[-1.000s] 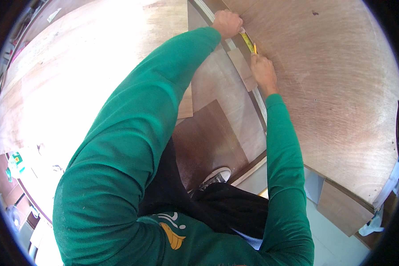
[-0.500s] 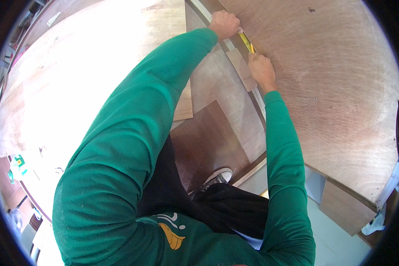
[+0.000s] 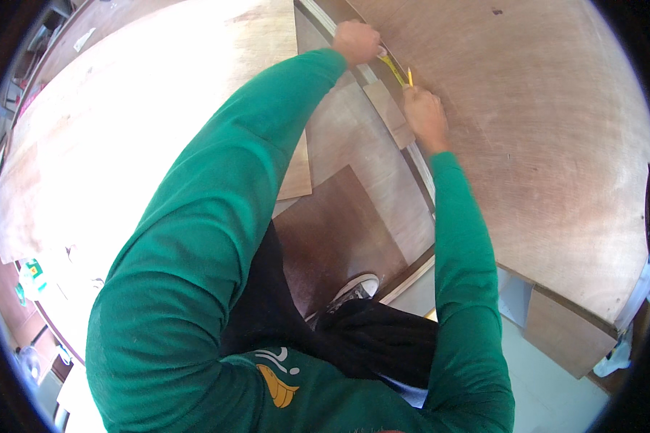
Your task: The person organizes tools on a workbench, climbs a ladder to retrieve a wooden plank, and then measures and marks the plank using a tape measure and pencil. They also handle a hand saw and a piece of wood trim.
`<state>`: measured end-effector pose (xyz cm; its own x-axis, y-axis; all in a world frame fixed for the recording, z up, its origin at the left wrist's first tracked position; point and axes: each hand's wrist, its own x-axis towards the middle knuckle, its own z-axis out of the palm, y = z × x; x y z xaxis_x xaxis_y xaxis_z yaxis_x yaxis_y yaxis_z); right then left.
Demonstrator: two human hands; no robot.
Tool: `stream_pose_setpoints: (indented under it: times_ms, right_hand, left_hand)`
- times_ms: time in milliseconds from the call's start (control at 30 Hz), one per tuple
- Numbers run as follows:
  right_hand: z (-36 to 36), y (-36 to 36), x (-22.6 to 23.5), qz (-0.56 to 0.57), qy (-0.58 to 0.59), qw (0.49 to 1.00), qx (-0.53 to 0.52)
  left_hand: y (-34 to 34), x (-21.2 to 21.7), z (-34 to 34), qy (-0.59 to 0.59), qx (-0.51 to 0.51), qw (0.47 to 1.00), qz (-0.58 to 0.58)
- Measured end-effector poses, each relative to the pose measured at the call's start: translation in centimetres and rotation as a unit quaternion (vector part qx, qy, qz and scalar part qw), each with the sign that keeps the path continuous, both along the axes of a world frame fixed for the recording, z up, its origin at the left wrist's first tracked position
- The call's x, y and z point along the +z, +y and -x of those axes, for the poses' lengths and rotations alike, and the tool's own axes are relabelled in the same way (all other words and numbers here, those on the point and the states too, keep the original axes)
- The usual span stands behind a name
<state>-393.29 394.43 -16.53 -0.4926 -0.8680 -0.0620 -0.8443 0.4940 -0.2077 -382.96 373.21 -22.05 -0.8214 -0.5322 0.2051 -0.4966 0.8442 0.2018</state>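
A yellow tape measure [image 3: 392,67] stretches between my hands, its blade slightly bowed along the edge of a large plywood sheet. My left hand [image 3: 357,42] is closed around its far end; fingers and grip are partly hidden and a little blurred. Closer to me, my right hand [image 3: 426,114] is closed, with a yellow pencil [image 3: 410,76] sticking up from its fingers. The blade's near end runs to these fingers, and whether they pinch it I cannot tell. Beside this hand, a small wooden block [image 3: 388,110] lies across a pale strip [image 3: 420,172].
The large plywood sheet [image 3: 549,144] covers the right side. Another broad, brightly lit board [image 3: 159,79] fills the left. A dark brown panel [image 3: 339,231] lies between them, near my shoe [image 3: 366,284]. A wooden box-like piece [image 3: 567,332] stands at the lower right.
My left hand has shifted slightly left. The tape's blade has turned and shows narrower and more curved. My right hand stays nearly in place with the pencil, which shows more upright.
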Motion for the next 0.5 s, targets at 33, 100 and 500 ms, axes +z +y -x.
stream_pose_setpoints:
  times_ms: [33, 100, 500]
  right_hand:
    - [-0.3, 1.0, 0.8, 0.007, -0.009, 1.0, -0.002]
    - [-0.4, 3.8, 2.3, -0.045, -0.017, 0.998, 0.035]
    - [-4.7, 27.2, 1.2, 0.062, -0.288, 0.955, -0.02]
  left_hand:
    - [0.0, -0.3, -0.2, -0.011, -0.011, 1.0, -0.018]
    - [-0.2, -0.4, -0.8, -0.028, -0.04, 0.998, -0.047]
    - [-1.5, 4.5, -8.7, -0.093, -0.167, 0.981, -0.035]
